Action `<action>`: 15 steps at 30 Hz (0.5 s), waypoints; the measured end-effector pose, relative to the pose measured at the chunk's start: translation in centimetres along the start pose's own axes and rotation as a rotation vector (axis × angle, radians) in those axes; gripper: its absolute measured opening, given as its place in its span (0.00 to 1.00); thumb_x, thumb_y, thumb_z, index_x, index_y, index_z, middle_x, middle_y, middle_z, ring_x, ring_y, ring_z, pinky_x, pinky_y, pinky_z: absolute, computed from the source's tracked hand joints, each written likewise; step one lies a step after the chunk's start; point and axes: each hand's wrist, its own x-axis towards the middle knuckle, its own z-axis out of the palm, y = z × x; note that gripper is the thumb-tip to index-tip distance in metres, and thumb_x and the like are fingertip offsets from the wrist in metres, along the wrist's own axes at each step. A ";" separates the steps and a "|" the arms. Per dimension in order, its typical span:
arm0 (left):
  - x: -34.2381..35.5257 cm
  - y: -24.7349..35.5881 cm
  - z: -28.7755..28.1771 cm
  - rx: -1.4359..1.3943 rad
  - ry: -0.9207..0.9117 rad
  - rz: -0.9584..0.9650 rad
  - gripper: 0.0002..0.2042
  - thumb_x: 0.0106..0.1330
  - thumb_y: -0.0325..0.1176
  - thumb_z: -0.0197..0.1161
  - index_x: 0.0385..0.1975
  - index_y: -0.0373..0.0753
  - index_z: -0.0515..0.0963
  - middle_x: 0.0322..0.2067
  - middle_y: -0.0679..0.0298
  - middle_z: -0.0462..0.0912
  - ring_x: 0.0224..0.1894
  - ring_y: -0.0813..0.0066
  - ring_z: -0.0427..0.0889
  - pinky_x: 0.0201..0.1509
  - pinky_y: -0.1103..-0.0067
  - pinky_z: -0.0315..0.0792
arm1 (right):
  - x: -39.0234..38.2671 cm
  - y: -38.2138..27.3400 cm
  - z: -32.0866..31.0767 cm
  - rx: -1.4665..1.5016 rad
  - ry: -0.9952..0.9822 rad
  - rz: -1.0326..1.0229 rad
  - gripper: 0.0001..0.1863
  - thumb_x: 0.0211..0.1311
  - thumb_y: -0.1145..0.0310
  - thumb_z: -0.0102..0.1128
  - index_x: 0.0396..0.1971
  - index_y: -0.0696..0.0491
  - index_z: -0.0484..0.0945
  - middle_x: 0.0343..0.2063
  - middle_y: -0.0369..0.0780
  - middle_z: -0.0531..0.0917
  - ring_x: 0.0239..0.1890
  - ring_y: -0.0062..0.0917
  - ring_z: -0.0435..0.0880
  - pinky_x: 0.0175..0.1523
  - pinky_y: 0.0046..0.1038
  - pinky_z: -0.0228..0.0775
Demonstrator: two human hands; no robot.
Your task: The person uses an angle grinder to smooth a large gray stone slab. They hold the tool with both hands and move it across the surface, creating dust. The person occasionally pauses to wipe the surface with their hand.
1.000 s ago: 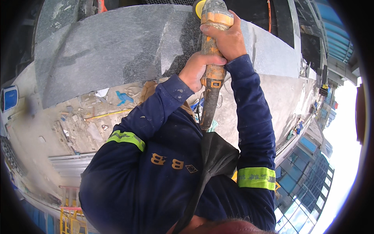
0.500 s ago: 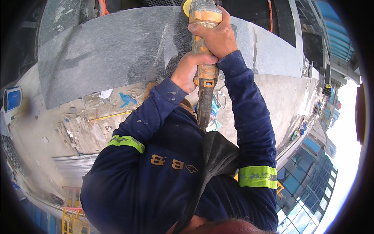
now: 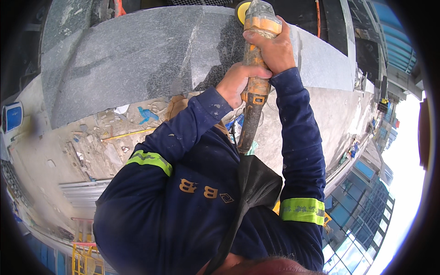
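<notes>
Both my hands are wrapped round a dusty yellow-and-grey angle grinder (image 3: 258,55). My right hand (image 3: 275,47) closes over its body near the head, thumb across the top. Lower down, my left hand (image 3: 237,82) grips the handle, its thumb close to my right wrist. A yellow disc (image 3: 241,12) shows at the grinder's head, by the far edge of a large grey stone slab (image 3: 133,55). Whether the disc touches the slab cannot be made out. The tool's dark rear end points back toward my chest.
Rubble and a blue scrap (image 3: 147,115) lie on the concrete floor (image 3: 43,183) beside a yellow rod (image 3: 128,134). Metal lengths (image 3: 86,191) and a yellow frame (image 3: 87,261) are at the lower left. A dark cloth bag or flap (image 3: 257,183) hangs before my chest.
Both hands and the grinder have shifted to the right along the slab. The yellow disc moved with them, and my grip looks the same.
</notes>
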 end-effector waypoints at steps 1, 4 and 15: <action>-0.2 0.1 0.1 -0.016 0.030 0.012 0.10 0.59 0.28 0.63 0.40 0.33 0.78 0.31 0.62 0.82 0.31 0.72 0.83 0.37 0.76 0.77 | 0.0 -0.1 0.2 0.021 -0.008 -0.013 0.56 0.41 0.53 0.77 0.66 0.64 0.54 0.48 0.57 0.80 0.49 0.43 0.83 0.54 0.34 0.76; -1.2 0.7 0.3 -0.033 0.075 0.041 0.10 0.57 0.27 0.64 0.39 0.34 0.79 0.30 0.62 0.81 0.29 0.73 0.82 0.35 0.76 0.76 | 0.0 -1.1 1.0 -0.012 -0.033 -0.032 0.54 0.43 0.55 0.77 0.66 0.64 0.55 0.46 0.54 0.81 0.47 0.38 0.84 0.51 0.32 0.77; -2.2 1.5 -0.1 0.015 0.058 0.111 0.15 0.62 0.30 0.61 0.47 0.32 0.75 0.37 0.59 0.82 0.35 0.67 0.85 0.39 0.70 0.81 | 0.2 -3.4 1.7 -0.015 -0.064 -0.116 0.55 0.43 0.53 0.78 0.66 0.64 0.55 0.45 0.54 0.82 0.45 0.38 0.85 0.51 0.32 0.77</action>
